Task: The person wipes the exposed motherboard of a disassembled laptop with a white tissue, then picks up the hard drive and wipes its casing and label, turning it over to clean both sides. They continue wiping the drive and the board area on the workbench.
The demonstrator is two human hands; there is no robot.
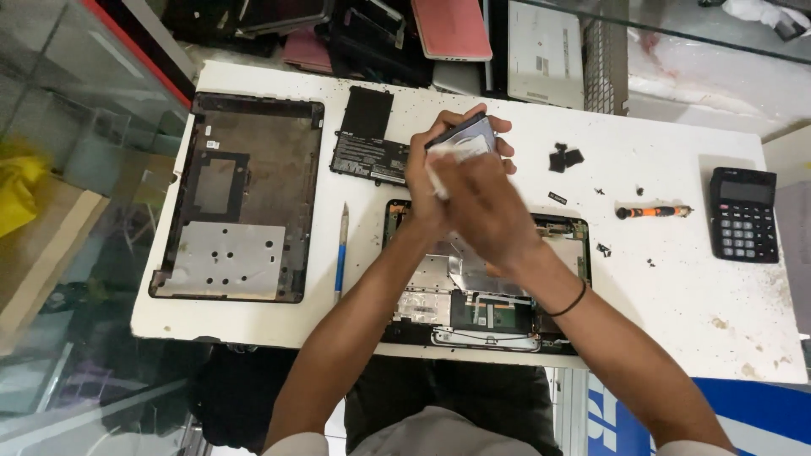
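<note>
My left hand grips a flat dark rectangular part, held up above the opened laptop body. My right hand lies over that part with a white cloth or tissue pressed against it. A black band sits on my right wrist. The laptop body lies open under both hands, showing metal shielding and a circuit area near the front edge. Much of the held part is hidden by my right hand.
On the white table: the removed laptop bottom cover at left, a black battery pack, a blue-handled tool, an orange-and-black screwdriver, small black pieces, a calculator. Laptops and parts are stacked behind.
</note>
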